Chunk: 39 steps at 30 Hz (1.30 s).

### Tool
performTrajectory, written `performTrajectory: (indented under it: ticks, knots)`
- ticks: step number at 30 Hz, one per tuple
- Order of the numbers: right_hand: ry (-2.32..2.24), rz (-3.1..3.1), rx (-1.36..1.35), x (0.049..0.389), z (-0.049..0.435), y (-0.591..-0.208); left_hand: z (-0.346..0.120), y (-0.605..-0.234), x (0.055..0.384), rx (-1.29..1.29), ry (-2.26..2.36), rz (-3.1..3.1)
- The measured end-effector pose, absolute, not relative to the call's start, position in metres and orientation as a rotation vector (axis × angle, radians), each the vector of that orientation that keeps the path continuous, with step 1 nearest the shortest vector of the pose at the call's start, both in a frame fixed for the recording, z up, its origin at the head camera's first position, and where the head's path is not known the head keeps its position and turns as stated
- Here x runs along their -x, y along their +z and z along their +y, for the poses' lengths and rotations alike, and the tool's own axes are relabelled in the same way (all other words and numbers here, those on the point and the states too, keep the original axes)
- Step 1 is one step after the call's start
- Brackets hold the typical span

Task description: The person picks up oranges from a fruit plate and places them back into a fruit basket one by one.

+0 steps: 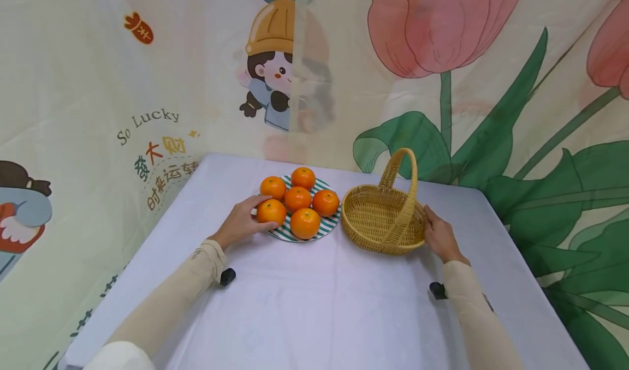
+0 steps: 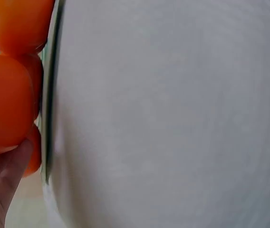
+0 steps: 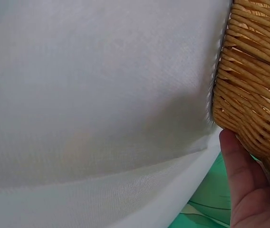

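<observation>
Several oranges lie on a round plate with green and white stripes (image 1: 291, 236). My left hand (image 1: 241, 222) grips the front-left orange (image 1: 271, 212), thumb on the near side and fingers over the far side. In the left wrist view that orange (image 2: 6, 104) sits against the fingers (image 2: 12, 168), with other oranges behind it. To the right of the plate stands an upright wicker basket (image 1: 366, 233) with a tall arched handle; its woven floor shows bare. My right hand (image 1: 442, 236) holds the basket's right side, and the right wrist view shows fingers against the weave (image 3: 254, 90).
A white cloth covers the table (image 1: 304, 304). Behind it hangs a printed curtain (image 1: 221, 86) with a cartoon figure and large tulips. Dark wrist devices (image 1: 227, 276) sit at both sleeves. The table's far edge lies close behind the plate and basket.
</observation>
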State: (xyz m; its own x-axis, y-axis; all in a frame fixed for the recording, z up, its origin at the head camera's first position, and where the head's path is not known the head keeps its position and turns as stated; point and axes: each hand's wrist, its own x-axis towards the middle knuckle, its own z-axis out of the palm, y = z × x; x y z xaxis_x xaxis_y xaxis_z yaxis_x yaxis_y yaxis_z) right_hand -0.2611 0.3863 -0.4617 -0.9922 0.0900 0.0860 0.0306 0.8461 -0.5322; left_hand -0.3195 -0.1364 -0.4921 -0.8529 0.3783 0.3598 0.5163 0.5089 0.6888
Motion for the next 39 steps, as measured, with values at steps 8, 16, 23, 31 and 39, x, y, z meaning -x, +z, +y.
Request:
performTrajectory:
  ticks: [8, 16, 23, 31, 39]
  knots:
    - [0.837, -2.914, 0.145, 0.258, 0.391, -0.46, -0.112, -0.454, 0.326, 0.705, -1.33, -2.556]
    - [0.871, -2.905, 0.156, 0.257, 0.395, -0.46, -0.052, -0.42, 0.339, 0.857, -1.4, -2.559]
    - [0.903, -2.899, 0.126, 0.259, 0.394, -0.46, -0.008, -0.405, 0.343, 0.945, -1.379, -2.633]
    - [0.948, -2.901, 0.162, 0.26, 0.392, -0.461, 0.034, -0.407, 0.349, 1.066, -1.346, -2.642]
    - [0.987, -2.888, 0.188, 0.264, 0.39, -0.462, 0.069, -0.416, 0.351, 1.121, -1.44, -2.62]
